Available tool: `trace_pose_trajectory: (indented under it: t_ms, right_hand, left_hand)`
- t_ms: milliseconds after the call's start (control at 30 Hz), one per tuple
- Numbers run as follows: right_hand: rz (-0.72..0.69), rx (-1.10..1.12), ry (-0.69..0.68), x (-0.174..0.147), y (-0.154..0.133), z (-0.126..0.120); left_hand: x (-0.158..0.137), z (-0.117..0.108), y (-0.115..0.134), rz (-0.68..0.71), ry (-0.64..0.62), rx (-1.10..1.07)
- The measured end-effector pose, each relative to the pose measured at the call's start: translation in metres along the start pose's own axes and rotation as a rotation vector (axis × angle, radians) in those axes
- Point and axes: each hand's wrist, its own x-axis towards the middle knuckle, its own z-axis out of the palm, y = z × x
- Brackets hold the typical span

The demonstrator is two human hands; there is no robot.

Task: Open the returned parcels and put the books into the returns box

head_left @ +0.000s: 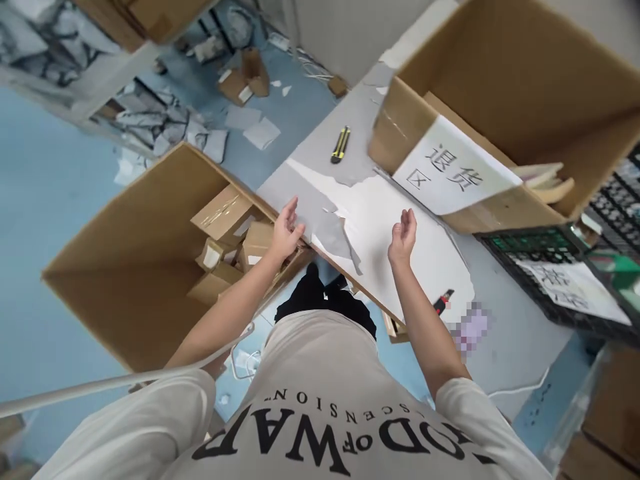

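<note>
Pale shirt (320, 360) with dark lettering fills the bottom, seen from above by its wearer; a white bar (150, 379) crosses at lower left, near the left arm.

Both hands are empty, raised apart with palms turned roughly inward. The left hand (285, 233) is beside the rim where the left carton (100, 280) meets the table (500, 360); contact cannot be told. Its fingers lie close together, slightly bent, thumb apart. The right hand (403, 238) hovers over a white patch (370, 207) on the tabletop, fingers pressed loosely together, thumb a little off, pinching nothing.

Nearest the left hand are small boxes (227, 213), heaped inside the left carton at its table end. They look like stiff cardboard, probably light, though the contents are hidden; shiny tape may be slick. A grip across two opposite sides, away from flaps, should suit them. The carton's tall walls look firm but could bow, so the rim seems a fair hold.

The table's near edge runs diagonally below the hands. Between them the white patch, bordered by ragged grey, gives flat room. Limits are the right carton (410, 130) with its handwritten sign (455, 167), a yellow cutter (341, 145) at the far side, and a red cutter (443, 302) by the right forearm, its blade end possibly exposed.
</note>
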Motion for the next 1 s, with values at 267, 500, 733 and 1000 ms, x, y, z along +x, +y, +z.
trace_pose_trajectory:
  t_ms: [267,500,733,1000]
  right_hand:
    - [-0.152,-0.055,-0.498,-0.019,-0.038,0.163]
    - [-0.321,-0.079,-0.662,-0.062,-0.053,0.280]
    - [-0.261,-0.165,-0.804,-0.094,-0.040,0.328]
    - [-0.230,-0.279,-0.891,-0.111,0.006,0.356]
  left_hand:
    - [-0.061,-0.127,-0.039,-0.028,0.445,0.021]
    - [-0.107,-0.211,-0.075,-0.043,0.619,0.014]
    - [-0.133,-0.242,-0.109,-0.132,0.674,-0.028]
    - [-0.143,-0.250,-0.198,-0.355,0.792,-0.132]
